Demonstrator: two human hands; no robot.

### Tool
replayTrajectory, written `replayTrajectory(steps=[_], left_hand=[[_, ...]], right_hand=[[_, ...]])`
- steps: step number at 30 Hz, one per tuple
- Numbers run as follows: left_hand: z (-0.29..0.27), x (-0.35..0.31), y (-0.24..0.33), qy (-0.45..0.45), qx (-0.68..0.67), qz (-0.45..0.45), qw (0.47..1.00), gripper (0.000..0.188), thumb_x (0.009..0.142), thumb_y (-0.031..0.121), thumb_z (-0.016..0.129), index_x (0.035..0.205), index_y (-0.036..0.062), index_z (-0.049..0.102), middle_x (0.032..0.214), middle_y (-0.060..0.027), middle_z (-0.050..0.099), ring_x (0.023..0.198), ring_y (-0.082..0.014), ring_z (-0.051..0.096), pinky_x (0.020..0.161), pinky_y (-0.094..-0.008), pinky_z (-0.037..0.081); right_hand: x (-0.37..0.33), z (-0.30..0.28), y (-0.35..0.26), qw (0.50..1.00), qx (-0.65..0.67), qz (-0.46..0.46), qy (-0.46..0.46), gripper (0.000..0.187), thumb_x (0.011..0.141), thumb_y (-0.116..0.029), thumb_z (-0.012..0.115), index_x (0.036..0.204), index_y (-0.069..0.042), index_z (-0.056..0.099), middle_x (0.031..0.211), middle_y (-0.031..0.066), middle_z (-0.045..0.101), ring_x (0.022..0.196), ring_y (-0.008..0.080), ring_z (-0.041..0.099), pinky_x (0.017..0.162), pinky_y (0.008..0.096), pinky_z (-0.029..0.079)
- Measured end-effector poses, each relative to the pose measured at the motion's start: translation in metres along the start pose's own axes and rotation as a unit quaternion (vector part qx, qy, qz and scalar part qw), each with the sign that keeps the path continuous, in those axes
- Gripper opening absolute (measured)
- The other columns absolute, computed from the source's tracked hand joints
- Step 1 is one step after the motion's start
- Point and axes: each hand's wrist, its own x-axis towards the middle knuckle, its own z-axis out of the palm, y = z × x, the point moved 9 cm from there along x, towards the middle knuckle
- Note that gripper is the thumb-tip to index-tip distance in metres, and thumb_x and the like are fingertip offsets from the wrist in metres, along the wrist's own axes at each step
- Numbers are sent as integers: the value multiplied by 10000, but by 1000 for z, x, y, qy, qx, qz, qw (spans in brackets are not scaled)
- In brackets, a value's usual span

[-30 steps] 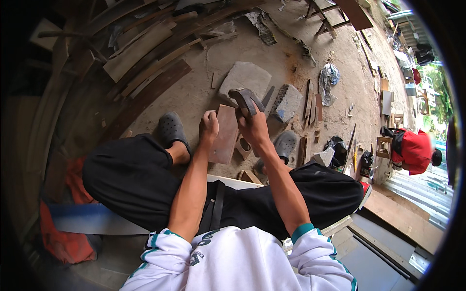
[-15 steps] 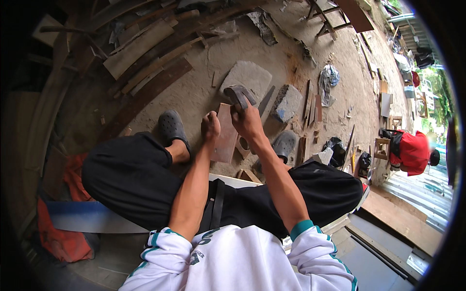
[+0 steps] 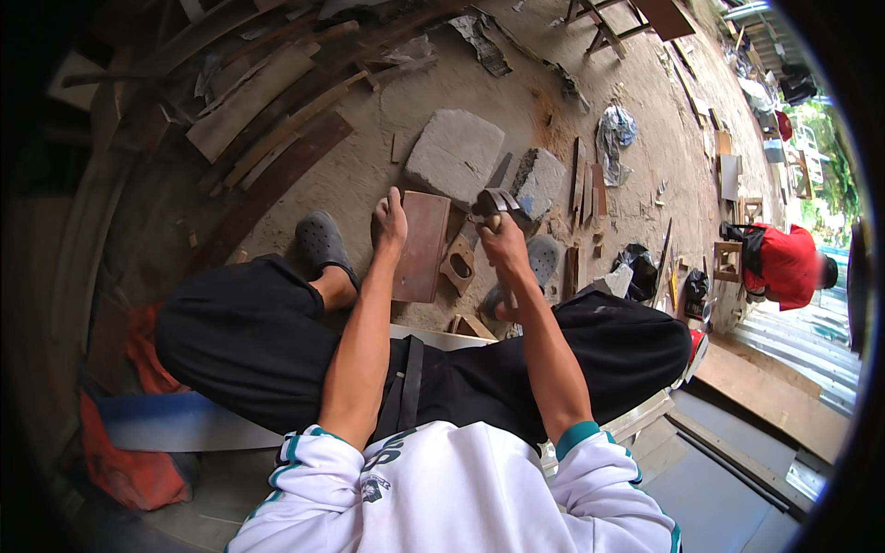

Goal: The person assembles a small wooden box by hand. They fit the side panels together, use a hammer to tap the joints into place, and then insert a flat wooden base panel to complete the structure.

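My left hand (image 3: 390,223) is closed round the left edge of a reddish-brown wooden board (image 3: 423,247), near its far corner. The board stands in front of me between my feet. To the right of it, my right hand (image 3: 503,243) grips a hammer (image 3: 499,202) by the handle, its dark metal head raised and apart from the board. Between the board and my right hand lies a handsaw (image 3: 458,266) with a wooden handle; its blade passes partly behind the hammer.
A flat concrete slab (image 3: 455,155) lies just beyond the board, with a rough concrete block (image 3: 537,184) to its right. Planks (image 3: 267,101) are piled at the far left. Wood strips (image 3: 581,184) and a crumpled plastic bag (image 3: 612,138) lie rightward. A person in red (image 3: 784,265) sits far right.
The hammer and my right hand have moved right, away from the board's far corner. My left hand has shifted slightly up and left along the board, and the view has shifted a little.
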Motion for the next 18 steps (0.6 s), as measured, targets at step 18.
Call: replayTrajectory(steps=[18], left_hand=[[33, -33, 103, -40, 286, 276, 917, 263, 816, 360, 725, 863, 101, 728, 1129, -97, 614, 1111, -313, 517, 953, -406, 403]], right_hand=[[-6, 102, 199, 956, 80, 238, -149, 314, 761, -180, 660, 865, 117, 654, 773, 182, 674, 688, 290, 678, 589, 413, 502]])
